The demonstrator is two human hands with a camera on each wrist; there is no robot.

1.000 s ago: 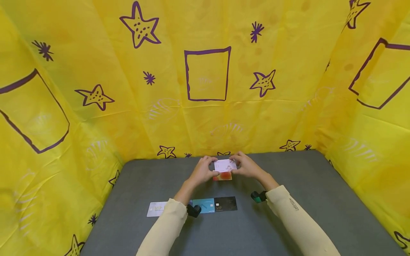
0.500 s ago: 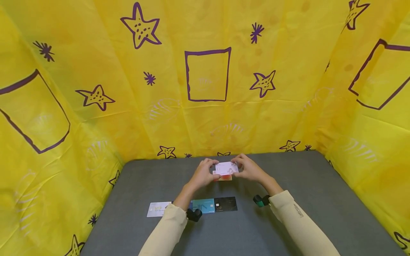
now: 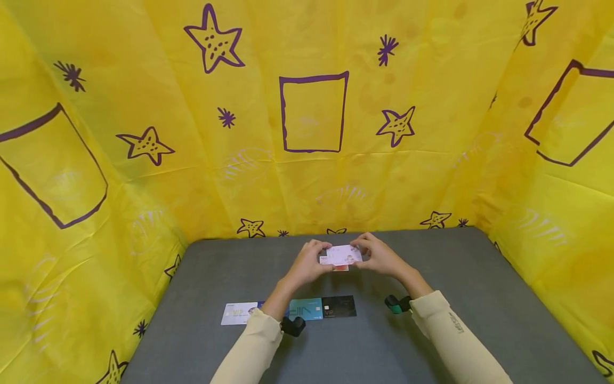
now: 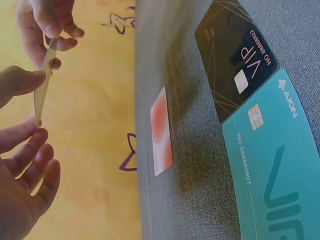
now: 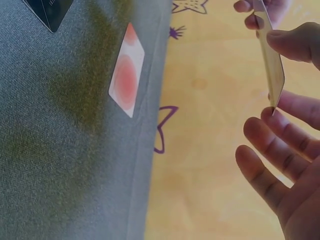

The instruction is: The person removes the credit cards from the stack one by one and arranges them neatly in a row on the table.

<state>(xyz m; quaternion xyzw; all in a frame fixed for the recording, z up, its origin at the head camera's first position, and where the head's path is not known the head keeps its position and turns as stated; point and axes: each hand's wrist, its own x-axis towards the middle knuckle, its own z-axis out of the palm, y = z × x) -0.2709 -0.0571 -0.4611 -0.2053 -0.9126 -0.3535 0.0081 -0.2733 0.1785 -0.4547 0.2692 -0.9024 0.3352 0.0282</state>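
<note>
Both hands hold one pale pinkish-white card (image 3: pixel 344 255) up above the back of the grey table. My left hand (image 3: pixel 307 262) pinches its left edge between thumb and fingers, and my right hand (image 3: pixel 379 257) pinches the right edge the same way. Seen edge-on in the left wrist view, the raised card (image 4: pixel 45 82) is thin and slightly bowed. Below it, flat on the table, lies a white card with red-orange blotches (image 5: pixel 126 75); in the head view the held card covers most of it.
Nearer the body, a row of cards lies on the table (image 3: pixel 201 277): a silver-white VIP card (image 3: pixel 237 313), a blue one mostly behind the left forearm, a teal card (image 3: pixel 309 309) and a black VIP card (image 3: pixel 339 306). Yellow patterned cloth (image 3: pixel 312 186) walls the back and sides.
Both hands have shifted a little right and toward the body with the pale card, which now overlaps more of the red-blotched card in the head view. The row of cards has stayed put.
</note>
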